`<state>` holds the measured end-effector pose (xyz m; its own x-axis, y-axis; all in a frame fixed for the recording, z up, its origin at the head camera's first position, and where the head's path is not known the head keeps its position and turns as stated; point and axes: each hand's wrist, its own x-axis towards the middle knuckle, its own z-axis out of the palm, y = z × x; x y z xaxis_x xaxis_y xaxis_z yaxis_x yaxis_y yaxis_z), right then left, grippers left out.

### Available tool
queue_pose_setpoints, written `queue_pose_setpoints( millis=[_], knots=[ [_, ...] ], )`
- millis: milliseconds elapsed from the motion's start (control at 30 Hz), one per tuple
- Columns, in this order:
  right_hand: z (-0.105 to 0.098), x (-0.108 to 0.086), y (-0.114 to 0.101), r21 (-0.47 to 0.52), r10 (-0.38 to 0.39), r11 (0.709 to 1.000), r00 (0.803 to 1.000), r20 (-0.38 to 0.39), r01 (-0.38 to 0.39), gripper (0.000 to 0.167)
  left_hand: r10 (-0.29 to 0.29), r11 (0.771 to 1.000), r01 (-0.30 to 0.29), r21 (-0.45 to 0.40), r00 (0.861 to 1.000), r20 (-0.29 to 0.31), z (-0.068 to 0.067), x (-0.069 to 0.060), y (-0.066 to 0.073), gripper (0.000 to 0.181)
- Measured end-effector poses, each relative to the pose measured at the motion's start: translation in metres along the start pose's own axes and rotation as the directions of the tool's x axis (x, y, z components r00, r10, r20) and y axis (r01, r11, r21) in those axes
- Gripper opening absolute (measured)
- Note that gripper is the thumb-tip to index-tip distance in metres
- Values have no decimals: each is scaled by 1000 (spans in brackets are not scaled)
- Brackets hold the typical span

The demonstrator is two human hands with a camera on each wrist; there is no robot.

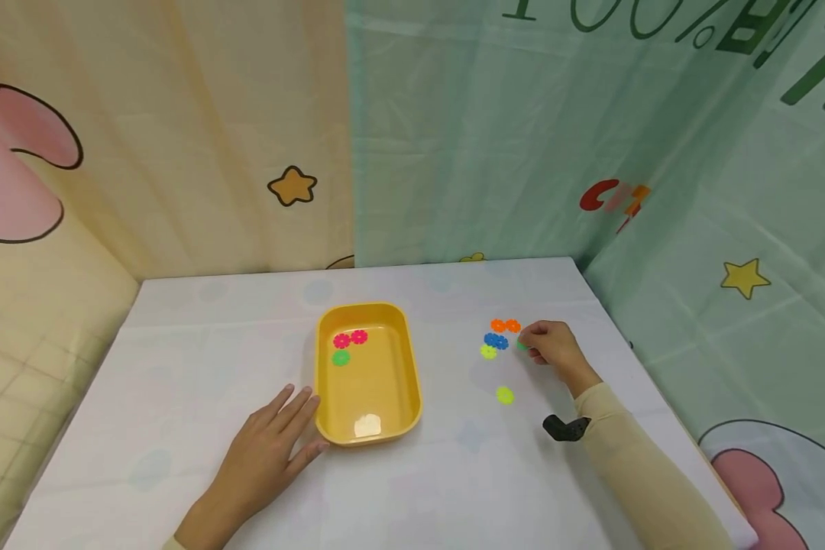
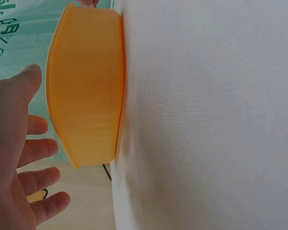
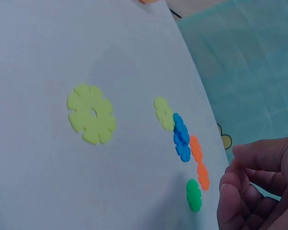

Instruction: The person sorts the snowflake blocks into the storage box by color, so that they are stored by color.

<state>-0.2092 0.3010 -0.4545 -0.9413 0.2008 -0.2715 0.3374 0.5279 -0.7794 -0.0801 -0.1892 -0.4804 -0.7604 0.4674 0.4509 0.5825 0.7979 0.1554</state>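
Observation:
A yellow tray (image 1: 404, 382) stands on the white table, with two pink flower-shaped discs (image 1: 351, 338) and a green disc (image 1: 341, 357) inside. My left hand (image 1: 264, 447) lies spread along its left side, fingers fairly straight; the left wrist view shows the tray's outer wall (image 2: 86, 86) beside them. My right hand (image 1: 553, 350) is over the right group, its fingers curled and thumb near the index finger. Under the fingertips a green flower disc (image 3: 193, 195) lies on the table; nothing shows between the fingers.
Left of my right hand lie two orange discs (image 1: 506, 326), overlapping blue discs (image 1: 496, 341) and a yellow-green disc (image 1: 488, 351). Another yellow-green disc (image 1: 505, 395) lies nearer. A black device (image 1: 565, 428) is at the right wrist. Printed curtains (image 1: 454, 153) hang behind the table.

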Motion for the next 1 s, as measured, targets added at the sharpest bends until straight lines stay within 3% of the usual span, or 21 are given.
queue_pose_setpoints(
  millis=[267, 467, 867, 1000],
  knots=[
    [-9, 8, 13, -76, 50, 996, 998, -46, -54, 29, 8, 1000, -8, -2, 1000, -7, -1, 2, 1, 69],
    [-8, 17, 14, -112, 61, 992, 997, -39, -65, 31, -4, 1000, 4, 6, 1000, 9, -2, 2, 2, 68],
    [3, 25, 16, -202, 4, 979, 1000, -18, -8, 32, -4, 1000, 4, 10, 1000, 10, -2, 2, 0, 68],
    [4, 24, 19, -276, -38, 961, 999, -22, 30, 33, 7, 1000, -7, 3, 1000, -3, -1, 2, 1, 68]
  ],
)
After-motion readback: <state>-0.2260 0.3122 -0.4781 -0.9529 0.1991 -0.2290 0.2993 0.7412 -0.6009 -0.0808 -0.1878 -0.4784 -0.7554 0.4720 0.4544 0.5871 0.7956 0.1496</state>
